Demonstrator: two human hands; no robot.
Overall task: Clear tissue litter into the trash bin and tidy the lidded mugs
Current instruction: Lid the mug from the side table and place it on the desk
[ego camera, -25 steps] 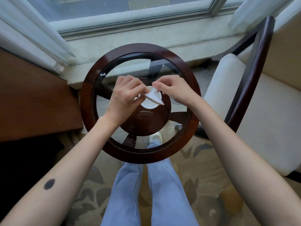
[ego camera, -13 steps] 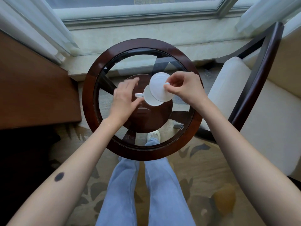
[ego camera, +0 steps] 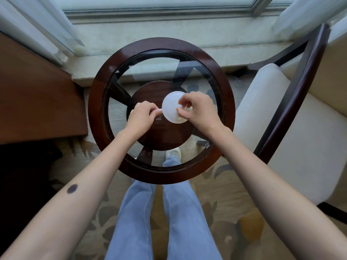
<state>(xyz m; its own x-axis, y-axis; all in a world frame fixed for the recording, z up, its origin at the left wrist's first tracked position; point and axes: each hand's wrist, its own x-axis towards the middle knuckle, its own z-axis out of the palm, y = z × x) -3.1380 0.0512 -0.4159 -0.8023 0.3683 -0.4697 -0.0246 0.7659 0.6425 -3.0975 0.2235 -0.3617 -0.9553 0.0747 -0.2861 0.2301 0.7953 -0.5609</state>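
Pinching the mug's handle (ego camera: 159,109), my left hand (ego camera: 142,117) steadies it. My right hand (ego camera: 199,109) grips the lid (ego camera: 171,107) in curled fingers to seat it squarely.

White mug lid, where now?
Head view: white round lid atop the white mug at the round glass table's centre, pinched by the right hand; left hand grips the mug.
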